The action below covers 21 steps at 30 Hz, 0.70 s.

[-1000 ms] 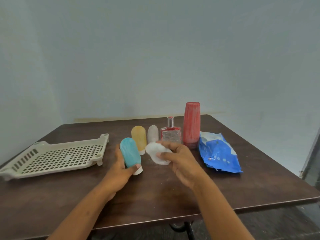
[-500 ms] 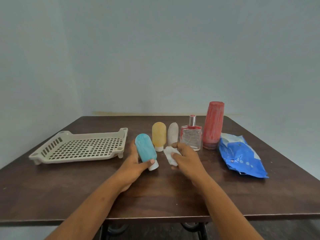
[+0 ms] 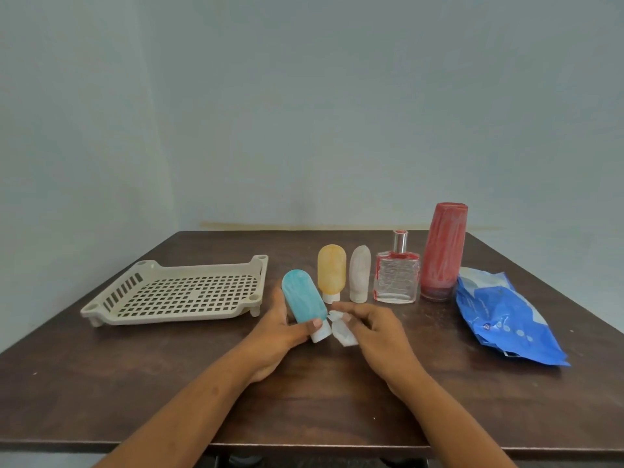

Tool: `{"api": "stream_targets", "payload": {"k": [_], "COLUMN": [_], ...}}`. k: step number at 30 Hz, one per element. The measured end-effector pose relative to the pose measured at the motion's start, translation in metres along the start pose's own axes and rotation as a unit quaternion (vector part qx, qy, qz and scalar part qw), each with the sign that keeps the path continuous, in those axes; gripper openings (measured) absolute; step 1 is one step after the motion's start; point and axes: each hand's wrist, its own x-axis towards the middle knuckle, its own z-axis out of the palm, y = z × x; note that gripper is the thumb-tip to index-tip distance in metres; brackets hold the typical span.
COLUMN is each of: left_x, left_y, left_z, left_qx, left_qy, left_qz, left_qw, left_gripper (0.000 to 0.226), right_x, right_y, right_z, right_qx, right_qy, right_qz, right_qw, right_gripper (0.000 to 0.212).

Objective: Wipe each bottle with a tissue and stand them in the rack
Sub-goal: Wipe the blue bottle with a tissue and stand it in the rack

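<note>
My left hand (image 3: 275,332) grips a teal squeeze bottle (image 3: 302,297) by its lower half, tilted left, its white cap (image 3: 320,332) pointing down. My right hand (image 3: 374,332) pinches a crumpled white tissue (image 3: 341,334) right beside the cap. Behind them stand a yellow bottle (image 3: 331,272), a whitish bottle (image 3: 360,272), a clear glass perfume bottle with red trim (image 3: 396,272) and a tall red bottle (image 3: 444,251). The beige perforated rack (image 3: 179,292) sits at the left with nothing in it.
A blue tissue pack (image 3: 503,315) lies at the right of the dark wooden table (image 3: 135,383). A plain wall stands behind the table's far edge.
The view has shifted, so everything sits further right in frame. My right hand has brought the tissue lower, down beside the teal bottle's cap. My left hand keeps hold of the bottle.
</note>
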Motion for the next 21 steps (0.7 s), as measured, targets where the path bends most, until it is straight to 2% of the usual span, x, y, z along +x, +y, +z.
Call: {"api": "stream_targets", "payload": {"k": [5, 9, 14, 21], "left_x": [0.000, -0.004, -0.007, -0.012], "left_y": [-0.002, 0.001, 0.004, 0.006], "left_z": [-0.001, 0.002, 0.006, 0.010], "left_qx": [-0.004, -0.014, 0.013, 0.029], "left_qy": [-0.011, -0.011, -0.001, 0.004], "left_qz": [0.007, 0.018, 0.033, 0.053], "left_qw": [1.000, 1.000, 0.999, 0.998], "left_gripper": [0.117, 0.115, 0.118, 0.115], "right_x": [0.001, 0.001, 0.000, 0.002], "right_y": [0.001, 0.000, -0.001, -0.007], "right_z": [0.001, 0.005, 0.009, 0.011], "right_qx": [-0.039, -0.070, -0.097, -0.095], "right_qy": [0.037, 0.057, 0.046, 0.073], "right_qz": [-0.030, -0.044, -0.063, -0.084], "right_qw": [0.998, 0.995, 0.992, 0.989], "right_gripper": [0.026, 0.020, 0.014, 0.012]}}
